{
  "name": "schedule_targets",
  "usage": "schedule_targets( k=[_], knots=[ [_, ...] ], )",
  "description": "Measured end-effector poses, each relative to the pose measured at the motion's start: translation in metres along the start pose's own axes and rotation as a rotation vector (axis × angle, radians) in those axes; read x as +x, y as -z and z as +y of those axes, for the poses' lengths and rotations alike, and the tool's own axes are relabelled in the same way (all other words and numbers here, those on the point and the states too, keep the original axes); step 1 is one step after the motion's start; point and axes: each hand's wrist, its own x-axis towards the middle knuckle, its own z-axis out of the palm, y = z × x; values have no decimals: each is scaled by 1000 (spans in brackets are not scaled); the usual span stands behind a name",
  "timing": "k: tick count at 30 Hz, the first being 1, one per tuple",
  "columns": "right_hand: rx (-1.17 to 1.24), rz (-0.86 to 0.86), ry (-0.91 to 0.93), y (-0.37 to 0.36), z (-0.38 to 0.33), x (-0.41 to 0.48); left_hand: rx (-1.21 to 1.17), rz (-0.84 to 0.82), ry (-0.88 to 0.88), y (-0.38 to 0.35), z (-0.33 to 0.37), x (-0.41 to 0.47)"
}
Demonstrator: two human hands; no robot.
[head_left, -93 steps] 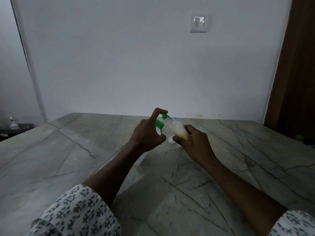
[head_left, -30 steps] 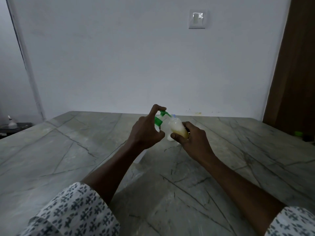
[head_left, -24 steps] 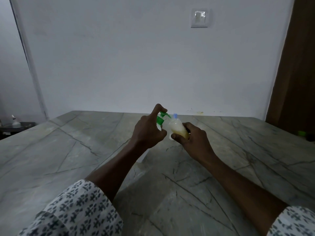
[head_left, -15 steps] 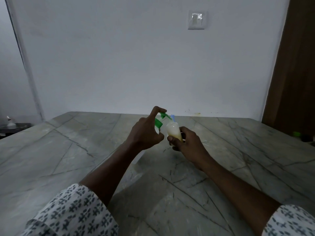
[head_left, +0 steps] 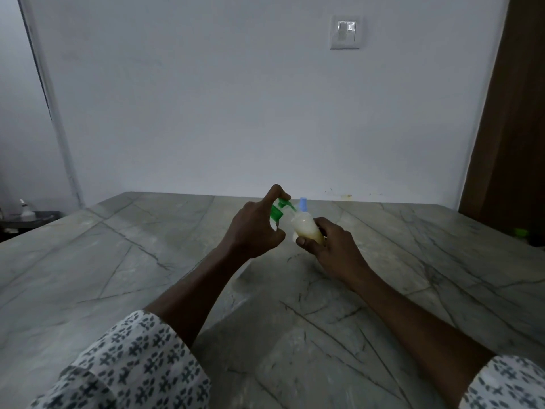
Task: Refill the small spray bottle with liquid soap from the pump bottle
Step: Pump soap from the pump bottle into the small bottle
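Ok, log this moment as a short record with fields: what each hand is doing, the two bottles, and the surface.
left hand: grips the pump bottle, index finger on its green pump head
right hand: holds the small spray bottle, tilted toward the pump
spout: meets the small bottle's upper end
small bottle contents: pale yellowish liquid
blue part: at the small bottle's top
surface: grey veined table, both bottles held above it

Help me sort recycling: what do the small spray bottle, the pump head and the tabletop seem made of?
Small spray bottle: translucent plastic, probably; yellowish liquid shows through. Pump head: opaque green plastic, smooth. Tabletop: polished stone, likely marble; grey with dark veins, soft sheen.
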Motion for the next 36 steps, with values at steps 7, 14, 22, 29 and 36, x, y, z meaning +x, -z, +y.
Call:
schedule_targets(
  k=[7, 14, 22, 29, 36],
  knots=[
    [-72, 60, 54, 13, 4, 5, -9, -48, -13, 3, -4, 0],
    [-67, 51, 61, 8, 1, 3, 43, 19, -26, 1, -2, 0],
    [-46, 31, 42, 4, -2, 1, 54, 42, -9, -3, -2, 0],
    [-46, 64, 33, 7, -3, 2, 16, 11, -9, 1, -2, 0],
    [-58, 56, 42, 6, -2, 2, 10, 42, 8, -1, 3, -1]
  ],
)
